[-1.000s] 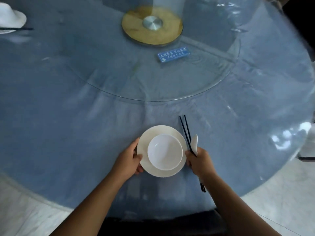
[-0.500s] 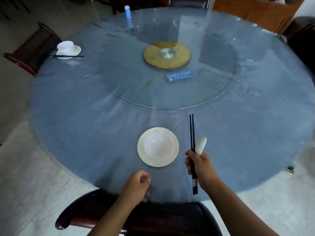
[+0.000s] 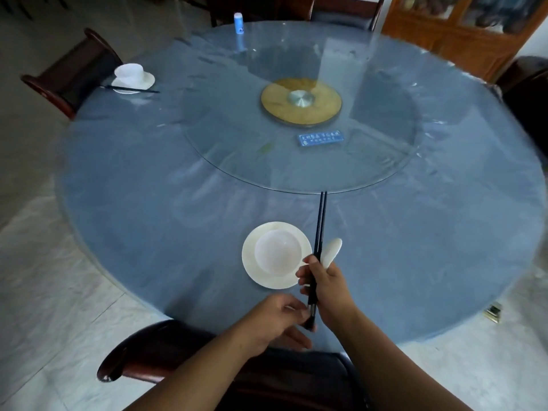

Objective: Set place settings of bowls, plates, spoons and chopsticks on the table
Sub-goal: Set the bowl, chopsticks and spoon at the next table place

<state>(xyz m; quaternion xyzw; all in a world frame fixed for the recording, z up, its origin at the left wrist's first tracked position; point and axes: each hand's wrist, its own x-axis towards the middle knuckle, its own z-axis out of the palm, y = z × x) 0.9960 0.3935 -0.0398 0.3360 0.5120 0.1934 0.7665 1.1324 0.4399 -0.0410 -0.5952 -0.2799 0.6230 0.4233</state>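
Head view looks down on a round blue surface [image 3: 148, 188] under clear film, with a glass turntable [image 3: 237, 137] at its middle. Near the front edge a white round plate [image 3: 252, 271] lies flat with a white bowl [image 3: 277, 252] upright on it. Just right of the plate, the right hand [image 3: 329, 289] has its fingers curled round a pair of black chopsticks [image 3: 320, 226], tips pointing away toward the turntable, and round the handle of a white ceramic spoon [image 3: 332, 252] beside them. The left hand [image 3: 275, 324] pinches the chopsticks' near ends between thumb and fingertips. At the far left stands another white bowl-and-plate setting [image 3: 133, 77]. A dark wooden chair [image 3: 154, 345] sits below the hands.
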